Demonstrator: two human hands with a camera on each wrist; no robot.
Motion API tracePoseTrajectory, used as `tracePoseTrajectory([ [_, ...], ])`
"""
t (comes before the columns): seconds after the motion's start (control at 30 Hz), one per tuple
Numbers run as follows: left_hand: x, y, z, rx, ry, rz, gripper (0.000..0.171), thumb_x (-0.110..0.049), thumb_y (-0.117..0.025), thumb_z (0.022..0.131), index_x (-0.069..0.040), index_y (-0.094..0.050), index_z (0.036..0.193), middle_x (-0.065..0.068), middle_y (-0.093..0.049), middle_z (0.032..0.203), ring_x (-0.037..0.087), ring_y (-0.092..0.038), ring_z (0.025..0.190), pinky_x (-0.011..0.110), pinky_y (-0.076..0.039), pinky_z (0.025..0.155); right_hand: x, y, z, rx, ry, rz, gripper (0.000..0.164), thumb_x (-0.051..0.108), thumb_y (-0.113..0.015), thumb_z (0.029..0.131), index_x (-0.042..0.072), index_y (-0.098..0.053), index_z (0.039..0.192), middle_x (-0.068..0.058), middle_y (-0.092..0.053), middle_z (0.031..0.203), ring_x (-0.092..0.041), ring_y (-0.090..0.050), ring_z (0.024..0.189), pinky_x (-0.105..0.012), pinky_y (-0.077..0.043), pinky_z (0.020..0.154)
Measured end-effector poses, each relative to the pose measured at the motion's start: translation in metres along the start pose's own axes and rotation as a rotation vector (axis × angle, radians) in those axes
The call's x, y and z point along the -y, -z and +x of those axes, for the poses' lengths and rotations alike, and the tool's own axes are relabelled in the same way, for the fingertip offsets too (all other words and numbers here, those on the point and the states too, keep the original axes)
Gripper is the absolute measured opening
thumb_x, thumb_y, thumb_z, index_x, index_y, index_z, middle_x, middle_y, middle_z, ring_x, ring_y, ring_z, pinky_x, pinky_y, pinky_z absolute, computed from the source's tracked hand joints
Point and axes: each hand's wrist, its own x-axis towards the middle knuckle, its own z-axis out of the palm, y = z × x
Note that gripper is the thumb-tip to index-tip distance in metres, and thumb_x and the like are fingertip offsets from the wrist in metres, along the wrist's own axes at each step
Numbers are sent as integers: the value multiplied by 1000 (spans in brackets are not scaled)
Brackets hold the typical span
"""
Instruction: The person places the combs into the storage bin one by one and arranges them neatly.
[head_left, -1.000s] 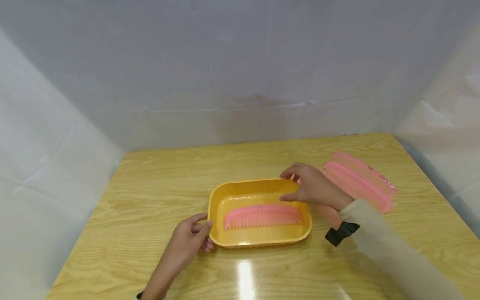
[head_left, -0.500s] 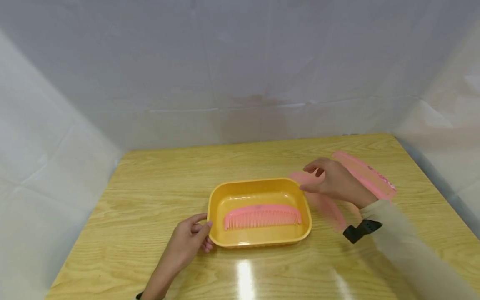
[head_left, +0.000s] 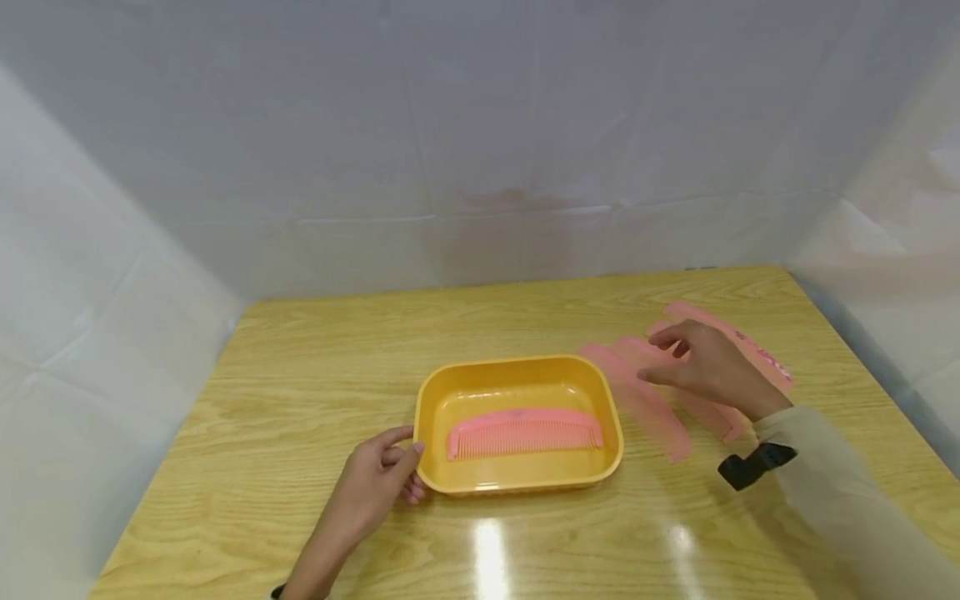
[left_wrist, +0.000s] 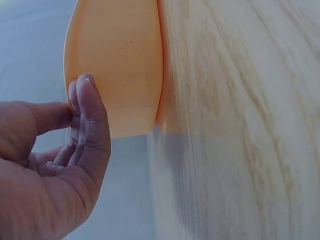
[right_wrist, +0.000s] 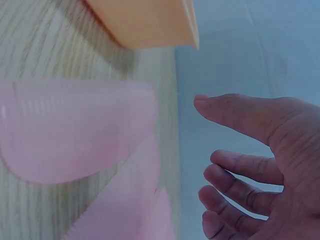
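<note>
My left hand (head_left: pixel 375 485) pinches the left rim of a yellow plastic tray (head_left: pixel 517 477); in the left wrist view its thumb and fingers meet at the tray's edge (left_wrist: pixel 117 45). One pink comb (head_left: pixel 525 423) lies inside the tray, teeth toward me. To the right, my right hand (head_left: pixel 705 362) hovers over several pink combs, fingers spread and holding nothing. The nearest comb (head_left: pixel 651 404) lies beside the tray. Another comb (head_left: pixel 716 414) is partly hidden under the hand, and a comb with a patterned spine (head_left: pixel 757 350) lies furthest right.
The wooden table (head_left: pixel 322 358) has its far edge against a grey sheet backdrop (head_left: pixel 420 167). White sheets (head_left: pixel 82 333) hang at both sides. A dark band (head_left: pixel 753 465) is on the right wrist.
My right hand has moved away from the tray to the right, over the combs, uncovering the one nearest the tray. My left hand, the tray and the comb inside it have stayed put.
</note>
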Motion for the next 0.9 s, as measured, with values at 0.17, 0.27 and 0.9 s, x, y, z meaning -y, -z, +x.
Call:
tracePoseTrajectory([
  [0.17,0,0,0,5,-3,-7,44,-12,-59,104,8,-49,142,9,-67,74,24,-67,63,32,-61,56,-11,0,-3,11,-42,-12,59,37,-80,88,-6,-66,125,-25,-66,122,-37,-62,103,-54,-56,85],
  [0.27,0,1,0,10,-5,-7,45,-12,-59,104,8,-49,142,9,-68,75,24,-67,63,32,-61,56,-17,-2,-5,9,-69,-24,61,38,-80,88,-7,-65,126,-25,-66,123,-37,-62,102,-54,-55,85],
  [0.9,-2,1,0,-1,5,-2,43,-11,-59,104,8,-50,141,9,-67,74,24,-67,62,32,-62,56,-45,-12,-11,23,-170,-69,67,37,-83,85,-12,-63,124,-29,-65,117,-42,-62,104,-58,-55,86],
])
